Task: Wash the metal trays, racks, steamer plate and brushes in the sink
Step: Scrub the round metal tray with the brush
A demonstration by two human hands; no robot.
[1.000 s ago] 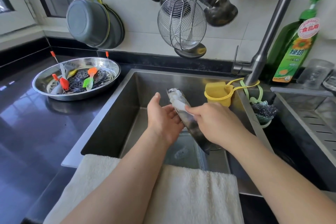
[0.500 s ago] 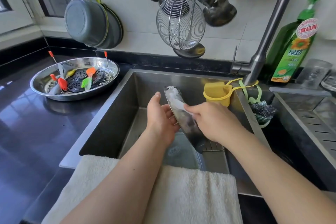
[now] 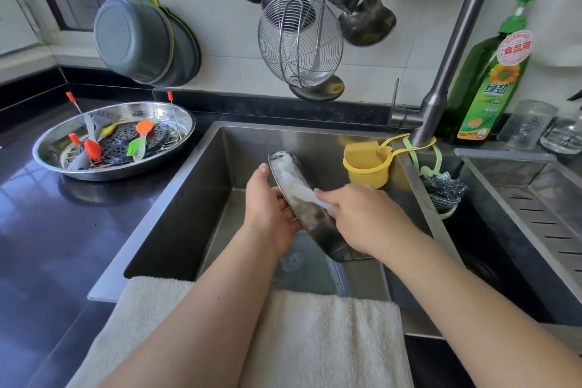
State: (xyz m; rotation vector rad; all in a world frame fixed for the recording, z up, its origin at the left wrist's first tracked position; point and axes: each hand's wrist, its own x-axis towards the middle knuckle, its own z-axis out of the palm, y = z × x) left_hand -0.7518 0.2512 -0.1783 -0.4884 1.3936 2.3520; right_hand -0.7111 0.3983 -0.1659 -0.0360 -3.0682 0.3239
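Over the sink a round metal tray stands on edge, soapy foam on its upper part. My left hand holds it from behind, thumb over the rim. My right hand presses a white cloth against the tray's inner face. On the counter to the left, a large metal tray carries a perforated steamer plate, wire racks with orange tips and several silicone brushes.
A white towel hangs over the sink's front edge. The faucet, a yellow holder and a scourer stand at the right rim. A green detergent bottle and glasses are behind; utensils hang overhead.
My right hand has slid the cloth a little along the tray's face; the tray has tilted and shifted slightly left. The left hand keeps its hold.
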